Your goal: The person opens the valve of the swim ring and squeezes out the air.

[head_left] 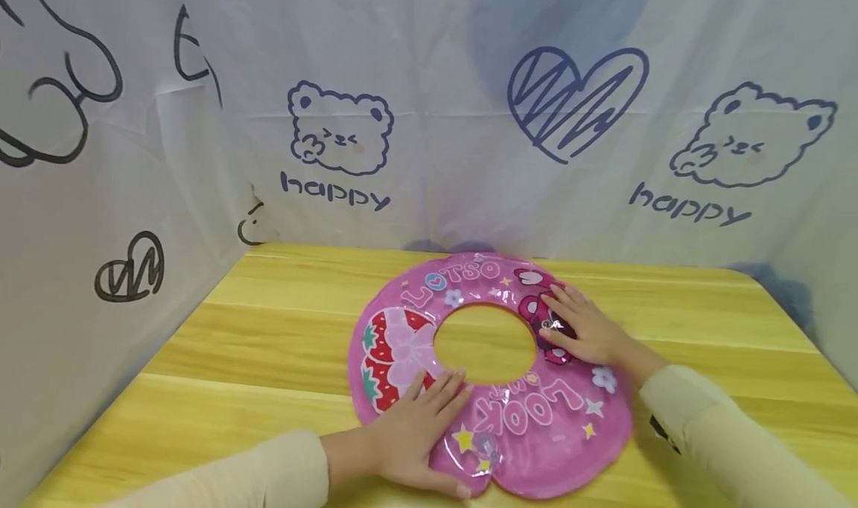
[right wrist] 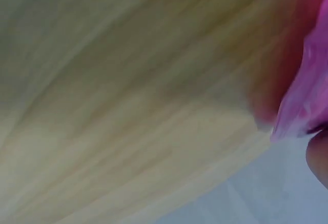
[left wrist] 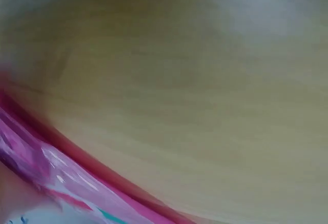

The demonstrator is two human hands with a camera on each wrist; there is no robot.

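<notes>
A pink inflatable swim ring (head_left: pixel 536 456) with strawberries, a bear and lettering printed on it lies on the wooden table, looking only partly filled. My left hand (head_left: pixel 415 430) rests with spread fingers on its front left part, beside the strawberries. On its right side, over the bear print, my right hand (head_left: pixel 586 329) lies with fingers extended. The left wrist view catches the ring's edge (left wrist: pixel 77 178) at lower left; in the right wrist view a pink edge (right wrist: pixel 307 101) and a bit of finger (right wrist: pixel 319 155) show at the right, both blurred.
The yellow wood-grain table (head_left: pixel 268 329) reaches back to a white cloth wall (head_left: pixel 442 165) with hearts, bears and "happy" drawn on it. Another cloth wall (head_left: pixel 167 180) stands along the left. A small dark item (head_left: pixel 663 432) shows at the right sleeve.
</notes>
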